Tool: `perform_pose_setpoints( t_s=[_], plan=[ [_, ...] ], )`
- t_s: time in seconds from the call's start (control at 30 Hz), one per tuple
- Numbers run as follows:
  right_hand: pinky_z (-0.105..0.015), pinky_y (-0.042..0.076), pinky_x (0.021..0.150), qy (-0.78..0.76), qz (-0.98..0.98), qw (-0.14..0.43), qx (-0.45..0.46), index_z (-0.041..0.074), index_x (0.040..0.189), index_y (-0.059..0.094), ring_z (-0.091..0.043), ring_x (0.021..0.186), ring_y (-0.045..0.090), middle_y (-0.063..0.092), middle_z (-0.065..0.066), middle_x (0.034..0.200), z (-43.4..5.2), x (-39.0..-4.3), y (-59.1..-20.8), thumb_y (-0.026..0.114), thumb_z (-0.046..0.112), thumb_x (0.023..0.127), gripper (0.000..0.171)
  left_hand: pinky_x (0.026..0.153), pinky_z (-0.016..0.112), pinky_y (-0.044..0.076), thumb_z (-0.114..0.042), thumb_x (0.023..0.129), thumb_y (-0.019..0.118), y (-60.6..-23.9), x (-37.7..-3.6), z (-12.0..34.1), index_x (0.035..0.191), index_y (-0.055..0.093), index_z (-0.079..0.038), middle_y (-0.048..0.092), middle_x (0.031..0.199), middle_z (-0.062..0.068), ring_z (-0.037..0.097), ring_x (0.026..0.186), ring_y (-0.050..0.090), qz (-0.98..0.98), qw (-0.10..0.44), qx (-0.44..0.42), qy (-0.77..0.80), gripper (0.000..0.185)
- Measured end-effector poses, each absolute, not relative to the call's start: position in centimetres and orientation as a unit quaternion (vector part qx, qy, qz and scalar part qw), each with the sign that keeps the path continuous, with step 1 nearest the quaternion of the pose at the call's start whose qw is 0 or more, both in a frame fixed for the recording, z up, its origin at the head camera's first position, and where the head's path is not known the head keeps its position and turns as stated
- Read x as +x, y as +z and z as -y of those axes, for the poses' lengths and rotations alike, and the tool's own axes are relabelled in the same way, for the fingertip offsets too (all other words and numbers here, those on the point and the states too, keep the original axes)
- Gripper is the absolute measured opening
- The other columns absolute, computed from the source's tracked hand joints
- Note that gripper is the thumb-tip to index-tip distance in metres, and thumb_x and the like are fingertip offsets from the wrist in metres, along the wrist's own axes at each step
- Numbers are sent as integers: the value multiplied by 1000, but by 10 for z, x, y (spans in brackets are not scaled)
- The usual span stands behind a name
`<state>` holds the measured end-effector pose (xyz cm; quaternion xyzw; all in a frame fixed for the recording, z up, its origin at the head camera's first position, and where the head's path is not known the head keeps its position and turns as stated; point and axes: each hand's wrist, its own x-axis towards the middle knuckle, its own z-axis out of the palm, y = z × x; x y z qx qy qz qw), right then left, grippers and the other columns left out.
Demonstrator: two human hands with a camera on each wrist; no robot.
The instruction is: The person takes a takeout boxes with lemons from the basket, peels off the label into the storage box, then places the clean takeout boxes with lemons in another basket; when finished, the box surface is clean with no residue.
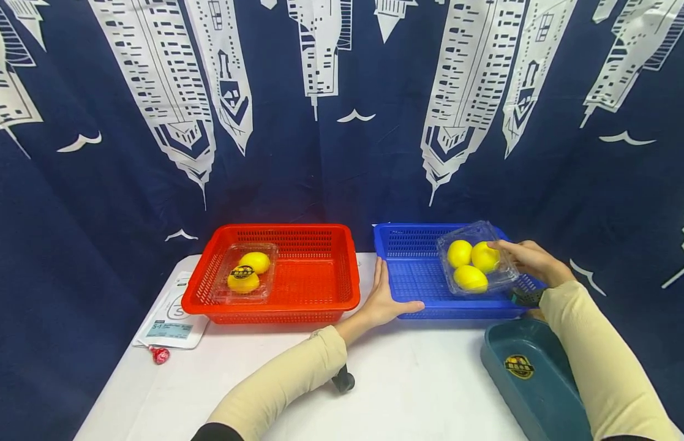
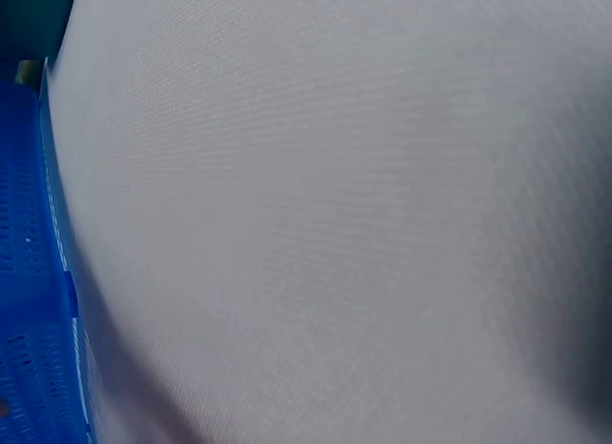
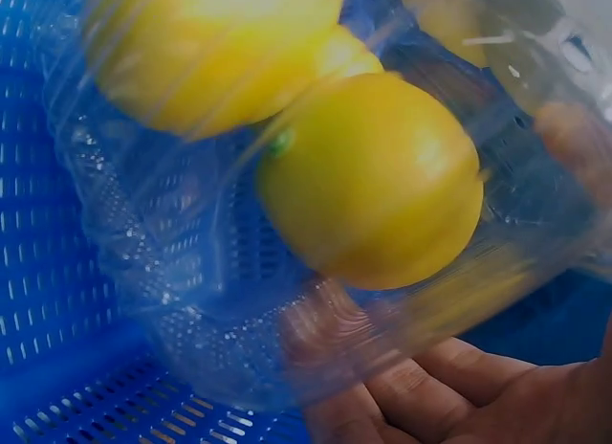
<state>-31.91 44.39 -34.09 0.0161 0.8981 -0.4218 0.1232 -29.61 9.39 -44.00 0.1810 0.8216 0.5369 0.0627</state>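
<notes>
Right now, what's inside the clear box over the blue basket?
Three lemons show in the box. The right hand covers its far side.

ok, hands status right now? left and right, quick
Left hand: open, flat against the blue basket's near-left corner.
Right hand: gripping the clear box of lemons over the blue basket.

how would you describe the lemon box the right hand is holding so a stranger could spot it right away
Find the blue basket on the right of the white table. Over its right end the right hand grips a clear plastic box, tilted. It holds three lemons and shows no label, unlike the labelled box in the red basket.
</notes>
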Motion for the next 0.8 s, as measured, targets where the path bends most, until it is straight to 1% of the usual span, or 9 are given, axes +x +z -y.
perform_pose_setpoints(
  t_s=[0.07,0.17,0.2,0.23,0.33,0.37,0.5,0.63,0.8],
  plan=[
    [-23,47,70,-420,-899,123,27,20,92,75,-7,63,45,42,10,63,-444,-321,-341,47,53,98,43,121,49,24,-45,72,83,-439,-297,-94,157,-7,-12,-17,164,-4,26,153,11,-823,60,181,535,128],
    [-23,45,64,-418,-900,119,27,27,88,76,-8,56,40,37,10,57,-445,-323,-342,48,48,99,37,121,49,24,-45,72,83,-439,-296,-95,157,-6,-11,-16,165,-4,26,153,11,-822,55,182,537,128],
    [-23,44,61,-415,-902,118,31,25,79,74,-8,54,40,37,10,55,-445,-324,-343,49,48,98,40,121,49,24,-45,71,84,-439,-296,-95,157,-6,-11,-16,165,-4,26,153,11,-821,54,183,537,128],
    [-23,42,59,-410,-904,116,36,25,68,69,-7,52,38,37,11,54,-445,-325,-344,49,48,98,43,121,49,24,-45,71,84,-439,-296,-95,157,-5,-10,-16,165,-4,26,153,12,-821,53,183,539,128],
    [-23,39,54,-398,-908,121,49,24,54,52,-6,48,36,38,12,53,-444,-326,-347,51,49,97,49,121,49,24,-44,71,84,-441,-294,-94,157,-5,-9,-15,165,-3,26,153,11,-819,53,181,542,128],
    [-23,39,54,-397,-908,125,53,24,52,46,-6,49,37,37,12,52,-443,-326,-349,53,49,96,51,122,49,24,-44,71,84,-442,-294,-94,157,-4,-8,-15,165,-3,26,153,11,-818,55,181,544,128],
    [-24,41,56,-389,-909,132,66,23,52,41,-7,50,39,37,10,52,-441,-325,-353,56,50,94,52,122,49,23,-43,71,84,-444,-293,-94,157,-5,-9,-15,165,-3,26,153,11,-815,56,180,547,128],
    [-24,43,56,-373,-915,134,79,23,50,40,-8,50,41,37,10,50,-441,-327,-354,57,52,93,54,121,49,24,-43,72,83,-443,-295,-95,157,-6,-10,-16,165,-4,27,153,12,-814,55,183,548,127],
    [-26,41,54,-363,-918,135,84,23,49,40,-10,48,40,39,9,49,-441,-331,-354,58,53,92,55,122,48,23,-43,73,83,-442,-296,-95,157,-6,-11,-16,165,-4,26,153,11,-816,54,182,546,127]
  ],
)
